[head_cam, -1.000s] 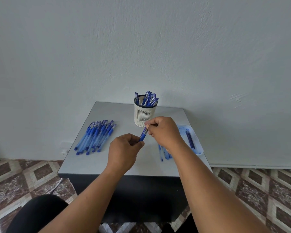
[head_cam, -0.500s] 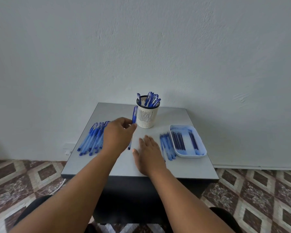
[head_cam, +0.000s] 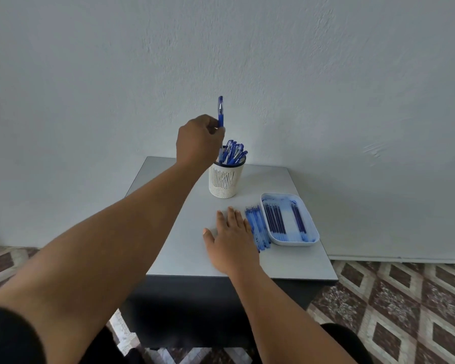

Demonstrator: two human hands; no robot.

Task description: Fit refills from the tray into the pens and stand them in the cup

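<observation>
On the grey desk (head_cam: pixel 168 258), the right hand (head_cam: pixel 231 237) is lying flat with straight fingers beside the tray (head_cam: pixel 310 227). The left hand (head_cam: pixel 197 140) is pinching a pen (head_cam: pixel 220 111) upright, cap skyward, just above the cup (head_cam: pixel 226 179).

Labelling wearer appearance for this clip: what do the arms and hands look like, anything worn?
Both forearms are bare. The left hand and right hand show no gloves, rings or watch. A black sleeve covers the left upper arm.

No text, label, brand or number can be read anywhere
</observation>
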